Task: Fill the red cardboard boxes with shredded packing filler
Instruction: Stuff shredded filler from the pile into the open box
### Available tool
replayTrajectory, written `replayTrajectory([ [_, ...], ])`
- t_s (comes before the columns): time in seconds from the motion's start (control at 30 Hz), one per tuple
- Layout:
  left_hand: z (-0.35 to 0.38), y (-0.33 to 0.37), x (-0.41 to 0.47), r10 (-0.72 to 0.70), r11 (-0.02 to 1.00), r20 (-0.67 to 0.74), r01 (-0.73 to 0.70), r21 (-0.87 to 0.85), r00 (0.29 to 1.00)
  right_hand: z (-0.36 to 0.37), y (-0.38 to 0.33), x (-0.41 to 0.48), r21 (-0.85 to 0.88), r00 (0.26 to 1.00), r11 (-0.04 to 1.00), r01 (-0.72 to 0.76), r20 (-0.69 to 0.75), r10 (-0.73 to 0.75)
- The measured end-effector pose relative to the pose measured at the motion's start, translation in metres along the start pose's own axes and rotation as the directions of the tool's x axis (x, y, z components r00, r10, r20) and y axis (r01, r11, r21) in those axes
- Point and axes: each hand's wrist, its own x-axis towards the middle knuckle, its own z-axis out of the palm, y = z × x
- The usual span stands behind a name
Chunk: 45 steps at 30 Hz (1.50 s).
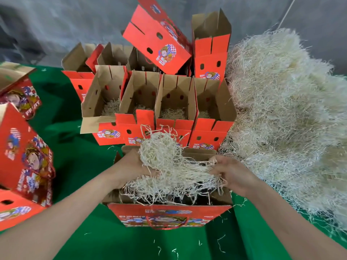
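With both the left hand (131, 166) and right hand (231, 174), fingers clamped on one filler (169, 162) wad above the near box (169, 212), tease it apart (gently) and press it evenly down.

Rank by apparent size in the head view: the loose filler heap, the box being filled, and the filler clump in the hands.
1. Loose filler heap, largest.
2. Box being filled; being nearest the camera inflates it.
3. Filler clump, held between left hand and right hand, smallest.
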Motion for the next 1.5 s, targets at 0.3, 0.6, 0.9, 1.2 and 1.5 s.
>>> replayTrajectory([
  [0.3,0.017,0.008,0.000,-0.109,0.962,0.173,0.060,0.266,0.979,0.051,-0.005,0.002,-0.105,0.996,0.991,0.082,0.039,-0.079],
  [0.6,-0.032,-0.004,-0.004,-0.030,0.986,-0.048,0.022,-0.165,0.998,0.025,-0.003,-0.002,-0.001,0.993,0.999,0.035,-0.116,-0.035],
  [0.9,-0.011,-0.012,-0.005,-0.001,0.999,-0.438,0.019,0.039,0.899,0.032,-0.006,-0.003,0.229,0.989,0.966,0.119,-0.115,-0.094],
  [1.2,0.016,-0.001,-0.013,-0.136,0.954,-0.004,0.132,0.270,0.991,0.059,0.000,0.003,-0.485,0.979,0.856,0.179,0.175,-0.106],
  [1.5,-0.035,-0.009,-0.013,-0.061,0.737,-0.108,0.118,0.666,0.992,0.017,-0.004,0.004,-0.773,0.994,0.626,0.105,0.074,-0.076],
])
